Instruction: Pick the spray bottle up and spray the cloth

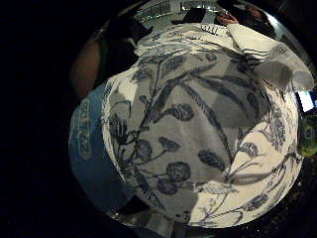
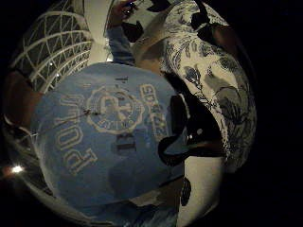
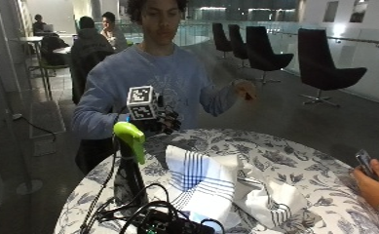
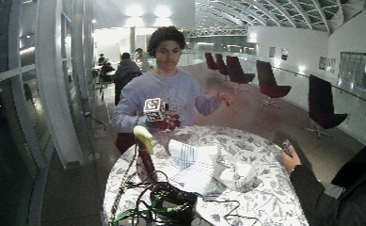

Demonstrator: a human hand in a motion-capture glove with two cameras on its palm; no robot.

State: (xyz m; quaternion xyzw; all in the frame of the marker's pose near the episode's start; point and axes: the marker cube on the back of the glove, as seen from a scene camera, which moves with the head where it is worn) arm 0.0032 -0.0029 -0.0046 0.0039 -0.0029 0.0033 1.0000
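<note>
A spray bottle [image 3: 130, 168] with a green trigger head and a dark body stands upright near the round table's left edge. A white cloth [image 3: 205, 187] with blue stripes lies crumpled in the middle of the floral tablecloth [image 3: 293, 156]. My gloved right hand [image 3: 161, 121] hovers above the table's far edge, just behind and to the right of the bottle's head, fingers loosely curled and holding nothing. In the little finger side palm view the tablecloth [image 1: 198, 139] fills the picture, with the cloth [image 1: 257, 44] and a sliver of green bottle [image 1: 309, 134] at the rim. The bare left hand [image 3: 244, 90] is raised off the table.
A black box [image 3: 169, 223] with tangled cables sits at the table's near edge, right beside the bottle's base. A cable runs up alongside the bottle. The person's blue sweatshirt [image 2: 104, 132] fills the thumb side palm view. Bare tablecloth lies right of the cloth.
</note>
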